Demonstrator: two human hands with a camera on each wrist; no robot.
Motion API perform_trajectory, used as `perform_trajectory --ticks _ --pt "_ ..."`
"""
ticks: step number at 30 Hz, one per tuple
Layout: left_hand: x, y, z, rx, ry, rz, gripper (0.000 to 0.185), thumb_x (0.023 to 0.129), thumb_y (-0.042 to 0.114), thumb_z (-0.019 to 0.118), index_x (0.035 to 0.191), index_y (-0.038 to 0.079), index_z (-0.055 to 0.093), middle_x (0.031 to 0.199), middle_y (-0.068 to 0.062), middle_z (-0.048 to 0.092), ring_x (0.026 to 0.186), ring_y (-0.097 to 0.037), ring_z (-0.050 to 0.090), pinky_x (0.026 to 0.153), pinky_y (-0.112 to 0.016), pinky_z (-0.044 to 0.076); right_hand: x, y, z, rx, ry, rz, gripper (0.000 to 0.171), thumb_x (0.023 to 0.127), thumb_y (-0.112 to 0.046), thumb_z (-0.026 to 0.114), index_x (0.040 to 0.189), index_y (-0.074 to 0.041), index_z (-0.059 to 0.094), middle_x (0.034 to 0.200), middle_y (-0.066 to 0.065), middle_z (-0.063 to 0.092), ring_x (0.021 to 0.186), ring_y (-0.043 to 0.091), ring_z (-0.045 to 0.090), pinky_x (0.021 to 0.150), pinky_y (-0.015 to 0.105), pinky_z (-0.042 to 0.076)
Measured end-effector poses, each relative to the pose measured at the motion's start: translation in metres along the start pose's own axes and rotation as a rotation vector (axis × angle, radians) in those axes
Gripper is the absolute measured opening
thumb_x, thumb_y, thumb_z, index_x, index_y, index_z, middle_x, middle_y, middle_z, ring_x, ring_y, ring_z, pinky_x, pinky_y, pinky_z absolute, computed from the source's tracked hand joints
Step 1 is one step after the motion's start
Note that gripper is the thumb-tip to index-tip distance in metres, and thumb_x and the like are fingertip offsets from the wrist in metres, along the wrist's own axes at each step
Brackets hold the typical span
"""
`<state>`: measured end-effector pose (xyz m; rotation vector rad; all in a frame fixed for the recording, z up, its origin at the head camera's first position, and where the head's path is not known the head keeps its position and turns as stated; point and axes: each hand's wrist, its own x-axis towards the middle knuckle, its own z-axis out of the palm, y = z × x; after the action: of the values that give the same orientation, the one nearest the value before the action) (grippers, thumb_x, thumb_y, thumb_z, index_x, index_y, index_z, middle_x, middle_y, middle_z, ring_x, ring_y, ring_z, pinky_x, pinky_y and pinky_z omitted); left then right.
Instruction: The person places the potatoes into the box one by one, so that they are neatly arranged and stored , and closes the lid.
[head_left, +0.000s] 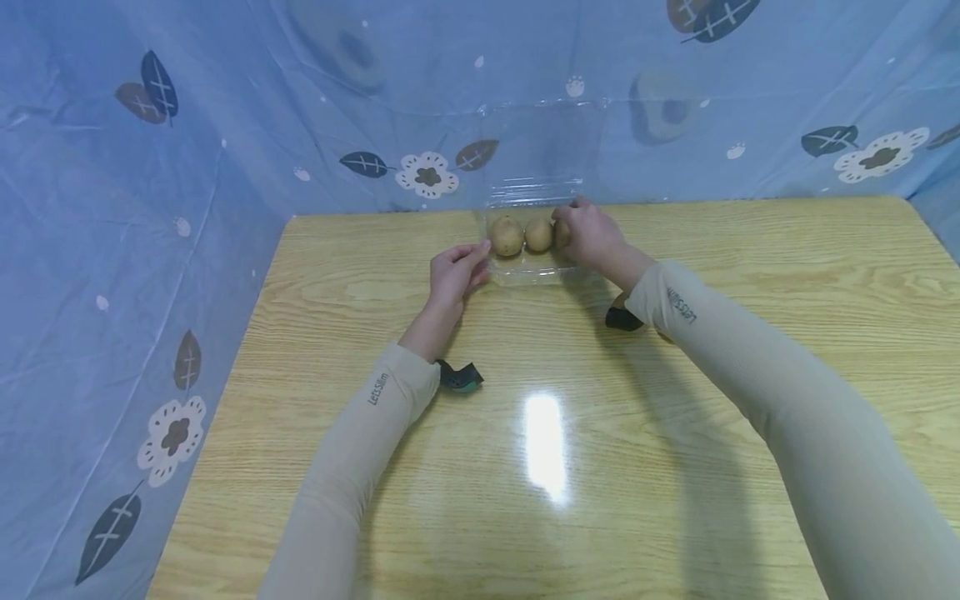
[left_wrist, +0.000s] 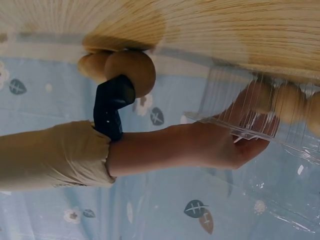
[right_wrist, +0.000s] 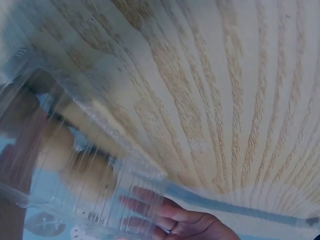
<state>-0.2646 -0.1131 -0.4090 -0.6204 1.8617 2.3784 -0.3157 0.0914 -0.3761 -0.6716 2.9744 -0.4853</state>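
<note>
Both hands work at a clear box near the far edge of the table; the left hand rests on the wood at the box's left side, fingers loosely curled with the tips touching its left edge, and whether they pinch the plastic cannot be told; the right hand is at the right end of the box, fingers bent over the fruit there, though the head view does not show whether it grips a piece or only the box wall; the box holds a row of brown round fruit, two plainly seen and a third mostly hidden by the right hand; its lid stands open and upright against the blue backdrop; in the left wrist view the right hand appears behind the ribbed plastic, fruit blurred beyond it; in the right wrist view the left hand's fingers lie against the ribbed wall; beige sleeves cover both arms, with dark straps at the wrists.
</note>
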Motion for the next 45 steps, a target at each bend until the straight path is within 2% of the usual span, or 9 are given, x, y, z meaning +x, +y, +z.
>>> perform_trajectory --ticks 6,9,13,14,20,26,33,37,45 --pt "-0.001 -0.001 0.0 0.005 -0.001 0.005 0.024 0.08 0.017 0.07 0.095 -0.001 0.065 0.08 -0.001 0.058 0.065 -0.009 0.058 0.068 -0.023 0.058 -0.002 0.004 -0.004 0.133 0.023 -0.024 0.039 0.083 -0.011 0.059 0.118 0.005 0.052 0.118 0.029 0.051 0.111 0.044 0.047 0.097 0.053 0.041" --pt "0.0 -0.002 0.0 0.002 0.001 0.008 0.025 0.08 0.016 0.07 0.097 -0.001 0.065 0.08 -0.001 0.058 0.064 -0.008 0.058 0.069 -0.023 0.058 -0.004 0.006 -0.009 0.202 0.048 -0.05 0.033 0.087 -0.01 0.051 0.116 0.008 0.054 0.12 0.029 0.052 0.108 0.043 0.047 0.097 0.052 0.041" --pt "0.001 -0.003 -0.001 0.0 0.0 0.004 0.026 0.08 0.016 0.071 0.097 -0.001 0.064 0.08 -0.001 0.058 0.064 -0.008 0.058 0.068 -0.023 0.058 -0.012 0.006 -0.018 0.245 0.046 -0.053 0.033 0.09 -0.012 0.049 0.117 0.008 0.053 0.126 0.027 0.049 0.112 0.043 0.045 0.099 0.052 0.038" --pt "0.001 -0.003 0.0 0.0 0.0 0.003 0.026 0.08 0.016 0.071 0.097 -0.001 0.064 0.08 -0.001 0.058 0.064 -0.008 0.058 0.067 -0.023 0.058 -0.014 0.006 -0.02 0.241 0.047 -0.053 0.034 0.091 -0.014 0.05 0.117 0.007 0.053 0.126 0.027 0.049 0.115 0.043 0.044 0.1 0.052 0.037" --pt "0.001 -0.004 0.0 0.005 -0.01 -0.002 0.027 0.08 0.018 0.071 0.097 -0.001 0.064 0.08 -0.001 0.059 0.066 -0.009 0.059 0.066 -0.022 0.058 -0.035 0.015 -0.025 0.21 0.106 -0.087 0.036 0.088 -0.019 0.057 0.114 0.007 0.055 0.118 0.027 0.054 0.107 0.041 0.048 0.093 0.052 0.041" --pt "0.0 -0.003 0.0 0.018 -0.013 0.002 0.027 0.08 0.018 0.071 0.098 0.0 0.064 0.085 -0.002 0.06 0.076 -0.014 0.061 0.072 -0.024 0.058 -0.059 0.029 -0.029 0.188 0.068 -0.07 0.037 0.09 -0.021 0.053 0.117 0.005 0.053 0.121 0.025 0.052 0.11 0.041 0.046 0.092 0.054 0.041" --pt "0.002 -0.001 0.0 0.012 -0.018 -0.004 0.028 0.08 0.018 0.071 0.1 -0.001 0.064 0.092 -0.003 0.062 0.09 -0.019 0.063 0.076 -0.025 0.057 -0.081 0.045 -0.035 0.169 0.093 -0.09 0.034 0.09 -0.017 0.056 0.116 0.004 0.054 0.118 0.025 0.054 0.105 0.041 0.049 0.086 0.053 0.045" --pt "0.002 -0.001 -0.001 0.027 -0.023 0.0 0.029 0.08 0.019 0.07 0.102 0.0 0.064 0.093 -0.003 0.061 0.089 -0.018 0.063 0.076 -0.024 0.057 -0.093 0.051 -0.036 0.162 0.094 -0.111 0.031 0.089 -0.014 0.057 0.114 0.004 0.056 0.115 0.024 0.057 0.101 0.041 0.053 0.084 0.052 0.047" --pt "0.002 0.0 -0.001 0.023 -0.019 0.006 0.03 0.08 0.018 0.07 0.102 -0.002 0.063 0.09 -0.002 0.06 0.074 -0.009 0.06 0.08 -0.027 0.056 -0.113 0.051 -0.03 0.15 0.077 -0.143 0.032 0.085 -0.017 0.062 0.112 0.001 0.059 0.11 0.019 0.061 0.096 0.038 0.057 0.081 0.049 0.048"
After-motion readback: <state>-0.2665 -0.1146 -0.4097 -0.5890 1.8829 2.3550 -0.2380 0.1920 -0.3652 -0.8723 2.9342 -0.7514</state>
